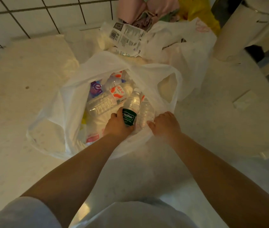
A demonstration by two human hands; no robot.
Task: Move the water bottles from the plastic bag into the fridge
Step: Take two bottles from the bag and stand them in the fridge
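My left hand (pixel 117 125) grips green-labelled clear plastic water bottle (pixel 130 111); right hand (pixel 165 123) pinches near rim of white plastic bag (pixel 54 116). Risk: neighbouring bottles snag, bottle slips from grip.

Green-labelled water bottle (pixel 130 111) lies tilted inside open white plastic bag (pixel 51 116) on floor; two clear bottles (pixel 100 105) alongside.

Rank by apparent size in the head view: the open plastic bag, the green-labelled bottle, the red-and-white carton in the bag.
1. Plastic bag, by far the largest.
2. Green-labelled bottle, gripped by the left hand.
3. Red-and-white carton, though partly buried, so its rank below the bottle is uncertain.
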